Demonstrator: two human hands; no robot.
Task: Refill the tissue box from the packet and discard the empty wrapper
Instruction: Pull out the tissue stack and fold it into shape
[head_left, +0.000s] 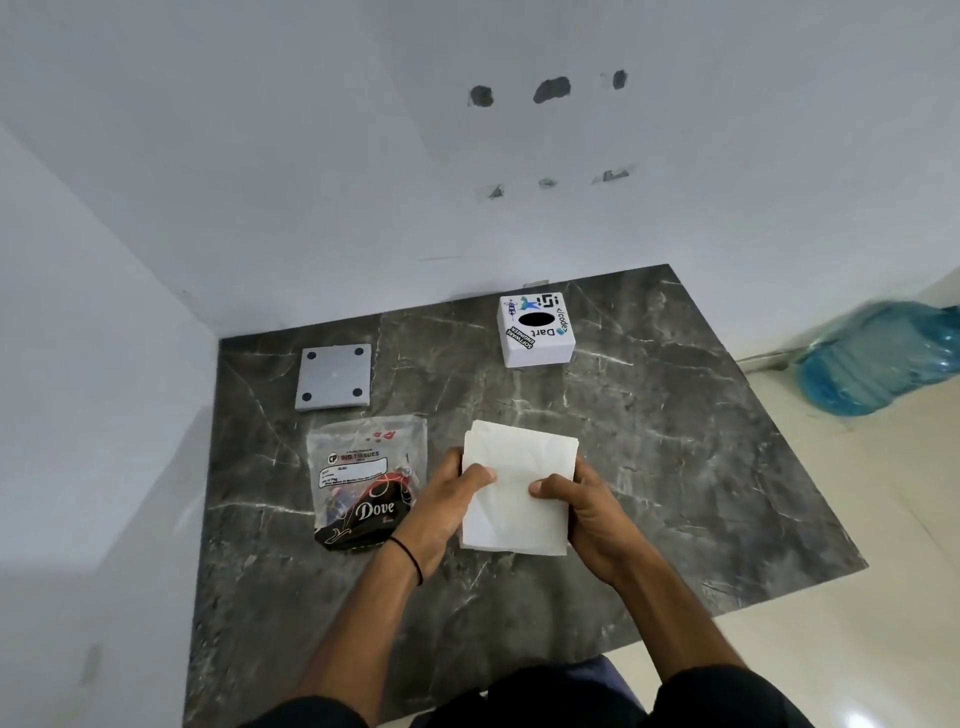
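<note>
A white stack of tissues (519, 483) is held just above the dark marble table (675, 441), near its middle. My left hand (447, 499) grips the stack's left edge and my right hand (582, 509) grips its right edge, thumbs on top. The plastic tissue packet wrapper (363, 478), clear with a dark printed lower part, lies flat just left of my left hand. The white tissue box (537, 332), covered in stickers with a dark oval opening on top, stands at the back right of the table. A grey square base plate (334, 376) with black corner pads lies at the back left.
White walls close off the table's left and far sides. A blue water jug (878, 358) lies on the tiled floor to the right of the table. The table's right and near edges drop to the floor.
</note>
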